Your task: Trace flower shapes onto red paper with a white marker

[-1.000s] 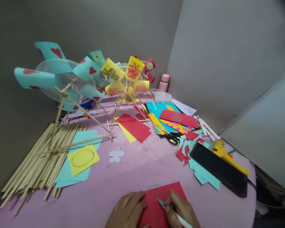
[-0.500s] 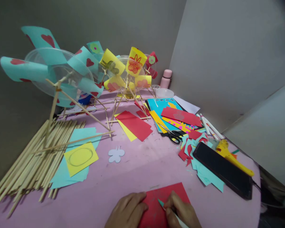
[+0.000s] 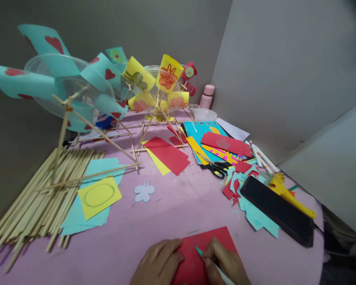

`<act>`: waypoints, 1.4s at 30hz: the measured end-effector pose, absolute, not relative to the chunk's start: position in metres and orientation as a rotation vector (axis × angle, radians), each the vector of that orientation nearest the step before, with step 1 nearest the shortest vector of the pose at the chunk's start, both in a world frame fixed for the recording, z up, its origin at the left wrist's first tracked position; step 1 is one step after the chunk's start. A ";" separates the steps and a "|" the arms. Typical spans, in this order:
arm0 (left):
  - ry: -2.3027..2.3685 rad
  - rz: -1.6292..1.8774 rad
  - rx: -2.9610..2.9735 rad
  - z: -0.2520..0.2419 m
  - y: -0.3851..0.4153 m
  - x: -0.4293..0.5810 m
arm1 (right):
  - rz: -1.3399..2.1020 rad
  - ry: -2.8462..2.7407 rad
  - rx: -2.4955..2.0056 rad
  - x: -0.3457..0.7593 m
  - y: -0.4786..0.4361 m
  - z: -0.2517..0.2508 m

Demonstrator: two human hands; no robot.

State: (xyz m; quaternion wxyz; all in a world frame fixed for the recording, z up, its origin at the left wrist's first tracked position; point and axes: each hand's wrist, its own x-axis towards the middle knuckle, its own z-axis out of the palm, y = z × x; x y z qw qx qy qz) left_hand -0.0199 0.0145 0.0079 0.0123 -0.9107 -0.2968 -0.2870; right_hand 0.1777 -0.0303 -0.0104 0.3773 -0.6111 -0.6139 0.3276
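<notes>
A red sheet of paper [image 3: 191, 265] lies at the table's near edge, with faint grey lines on it. My left hand [image 3: 158, 263] rests on its left side, fingers stretched out and lying flat. In my right hand [image 3: 222, 259] is a white marker [image 3: 225, 278] with a green tip, pinched between thumb and fingers. The green tip touches or hovers just over the red paper; I cannot tell which. Beyond the hands lies a pale butterfly cutout [image 3: 144, 191]. The lower parts of both hands run out of view.
Bamboo sticks [image 3: 32, 198] and a yellow sheet [image 3: 99, 196] lie on the left. Stick-framed paper wheels [image 3: 68, 101] stand behind. To the right are scissors [image 3: 216, 169], a phone [image 3: 280, 211], a yellow glue gun [image 3: 290, 196] and paper scraps [image 3: 234, 184].
The marker tip has shifted very slightly left and up on the red paper. My left hand stays in place. The whole view has tilted a little.
</notes>
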 end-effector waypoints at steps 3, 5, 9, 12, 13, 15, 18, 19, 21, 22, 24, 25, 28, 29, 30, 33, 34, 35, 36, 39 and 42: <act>-0.928 -0.904 -2.842 0.008 0.014 -0.019 | 0.806 -1.608 -1.543 0.177 -0.029 -0.010; -0.937 -0.913 -2.852 0.009 0.013 -0.018 | 0.791 -1.644 -1.534 0.177 -0.029 -0.010; -0.957 -0.928 -2.852 0.012 0.013 -0.018 | 0.804 -1.734 -1.514 0.179 -0.027 -0.007; -0.945 -0.936 -2.845 0.014 0.013 -0.018 | 0.835 -1.772 -1.510 0.180 -0.026 -0.005; -0.941 -0.928 -2.849 0.014 0.013 -0.018 | 0.837 -1.778 -1.513 0.180 -0.026 -0.004; -0.941 -0.912 -2.854 0.014 0.012 -0.018 | 0.839 -1.791 -1.522 0.180 -0.026 -0.002; -0.936 -0.887 -2.866 0.013 0.011 -0.018 | 0.838 -1.813 -1.539 0.179 -0.026 0.000; -0.937 -0.881 -2.868 0.012 0.011 -0.018 | 0.836 -1.819 -1.542 0.179 -0.026 0.001; -0.948 -0.870 -2.871 0.012 0.010 -0.018 | 0.834 -1.830 -1.542 0.179 -0.026 0.003; -0.957 -0.865 -2.873 0.013 0.009 -0.018 | 0.836 -1.834 -1.539 0.179 -0.026 0.004; -0.989 -0.858 -2.875 0.013 0.007 -0.019 | 0.835 -1.849 -1.530 0.179 -0.025 0.005; -1.005 -0.855 -2.880 0.013 0.007 -0.019 | 0.830 -1.860 -1.524 0.179 -0.025 0.006; -1.064 -0.866 -2.887 0.012 0.005 -0.020 | 0.795 -1.903 -1.501 0.181 -0.025 0.007; -1.076 -0.871 -2.892 0.012 0.005 -0.020 | 0.781 -1.917 -1.491 0.181 -0.024 0.007; -1.085 -0.874 -2.899 0.012 0.004 -0.020 | 0.769 -1.928 -1.482 0.181 -0.024 0.007; -1.080 -0.905 -2.896 0.011 0.004 -0.021 | 0.737 -1.950 -1.446 0.181 -0.024 0.008; -1.085 -0.914 -2.890 0.010 0.004 -0.021 | 0.728 -1.955 -1.432 0.181 -0.024 0.009; -1.089 -0.920 -2.888 0.010 0.004 -0.021 | 0.720 -1.960 -1.419 0.181 -0.024 0.009; -1.093 -0.925 -2.886 0.009 0.004 -0.021 | 0.712 -1.966 -1.407 0.180 -0.024 0.009; -1.095 -0.941 -2.871 0.008 0.005 -0.022 | 0.690 -2.001 -1.370 0.180 -0.024 0.011; -1.092 -0.950 -2.862 0.008 0.005 -0.022 | 0.681 -2.034 -1.330 0.180 -0.024 0.012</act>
